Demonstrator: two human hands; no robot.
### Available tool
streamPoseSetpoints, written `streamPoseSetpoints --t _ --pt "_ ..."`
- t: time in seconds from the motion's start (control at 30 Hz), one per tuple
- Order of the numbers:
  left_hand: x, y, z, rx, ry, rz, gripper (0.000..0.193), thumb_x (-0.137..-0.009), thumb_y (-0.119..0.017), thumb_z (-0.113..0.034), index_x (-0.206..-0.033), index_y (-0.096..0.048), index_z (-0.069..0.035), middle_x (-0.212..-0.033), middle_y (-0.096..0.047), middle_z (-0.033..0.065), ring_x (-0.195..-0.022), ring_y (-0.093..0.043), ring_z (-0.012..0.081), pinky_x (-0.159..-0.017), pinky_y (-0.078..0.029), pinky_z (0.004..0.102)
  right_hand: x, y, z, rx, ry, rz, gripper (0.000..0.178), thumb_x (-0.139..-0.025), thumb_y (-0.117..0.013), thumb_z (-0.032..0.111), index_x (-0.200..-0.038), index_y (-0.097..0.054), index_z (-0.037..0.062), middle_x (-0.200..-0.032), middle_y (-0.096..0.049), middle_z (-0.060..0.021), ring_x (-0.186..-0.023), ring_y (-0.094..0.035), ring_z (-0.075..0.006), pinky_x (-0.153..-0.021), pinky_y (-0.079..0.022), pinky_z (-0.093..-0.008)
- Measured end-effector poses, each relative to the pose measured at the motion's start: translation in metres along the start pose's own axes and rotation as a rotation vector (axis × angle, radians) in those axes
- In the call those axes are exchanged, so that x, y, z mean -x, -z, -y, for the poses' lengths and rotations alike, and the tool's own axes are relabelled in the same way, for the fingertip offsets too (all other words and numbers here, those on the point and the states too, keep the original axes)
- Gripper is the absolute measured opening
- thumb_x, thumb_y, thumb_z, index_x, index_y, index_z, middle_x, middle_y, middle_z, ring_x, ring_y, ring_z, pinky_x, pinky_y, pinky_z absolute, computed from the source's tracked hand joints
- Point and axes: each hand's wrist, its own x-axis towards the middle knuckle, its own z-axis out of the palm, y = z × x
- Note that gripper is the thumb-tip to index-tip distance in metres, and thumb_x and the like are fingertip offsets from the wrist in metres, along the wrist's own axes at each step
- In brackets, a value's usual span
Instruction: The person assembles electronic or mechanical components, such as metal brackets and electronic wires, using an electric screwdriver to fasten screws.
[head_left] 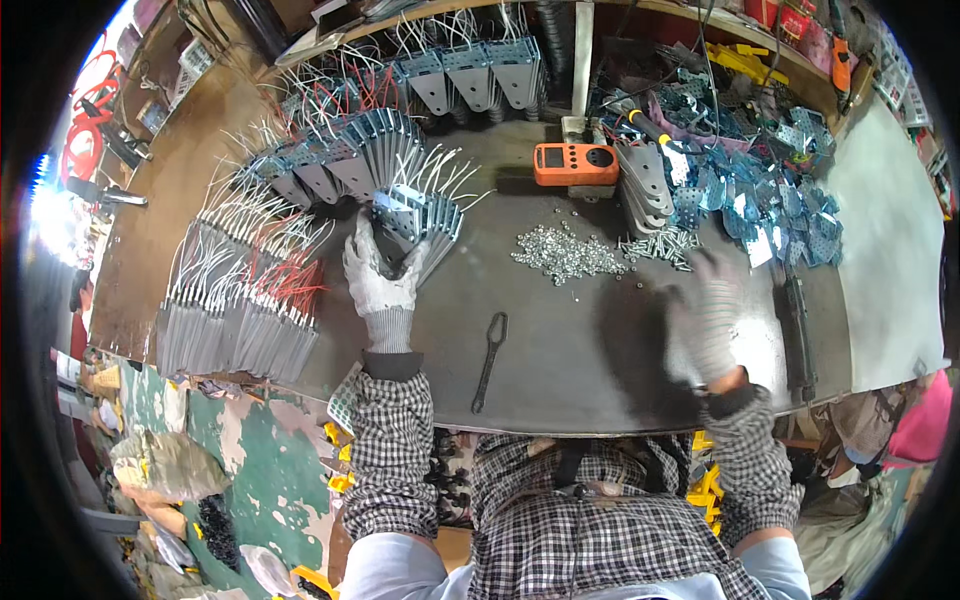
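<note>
My left hand [378, 282], in a white knit glove, rests at about ten o'clock from the middle of the dark metal surface [560, 350], its grip closed around the near end of a small fanned stack of grey metal brackets [420, 222] with white wires sticking out of them; the stack lies just above my fingers, toward twelve o'clock. My right hand [710, 315], also gloved, hovers over the surface at about three o'clock, blurred, its grip spread and holding nothing, fingers pointing up toward one o'clock. Between the two hands, nearer six o'clock, a flat dark wrench [490, 360] lies on the surface, well apart from both. A loose heap of small silver nuts [568, 254] sits near the middle, toward twelve o'clock from my right hand, with a scatter of screws [660, 247] just beside it on the right. An orange handheld meter [575, 164] lies beyond the nuts at twelve o'clock. Long rows of finished wired brackets [240, 320] fan out at nine o'clock, and a pile of blue-tinted perforated metal plates [770, 200] fills the two o'clock corner.
</note>
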Motion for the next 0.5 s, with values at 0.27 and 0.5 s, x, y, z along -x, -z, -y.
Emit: streamPoseSetpoints --t 0.27,0.5 --pt "-0.009 -0.008 0.026 0.466 0.149 0.284 0.049 -0.102 -0.046 -0.036 -0.135 -0.048 0.0 -0.126 -0.059 0.0187 -0.118 -0.056 0.0231 -0.101 -0.043 0.0355 -0.032 -0.129 0.192 -0.887 -0.158 0.494 0.077 -0.087 -0.068 0.039 -0.139 -0.031 -0.005 -0.128 -0.05 -0.0297 -0.115 -0.054 -0.0443 -0.096 -0.046 -0.0429" --pt "0.0 -0.054 0.102 0.321 -0.187 0.401 0.048 -0.105 -0.038 -0.029 -0.142 -0.041 0.002 -0.145 -0.047 0.0129 -0.131 -0.046 0.0212 -0.107 -0.039 0.0317 -0.061 -0.194 0.253 -0.98 -0.473 0.343 0.083 -0.085 -0.064 0.049 -0.134 -0.03 -0.0096 -0.127 -0.047 -0.0326 -0.117 -0.05 -0.0479 -0.098 -0.042 -0.0445"
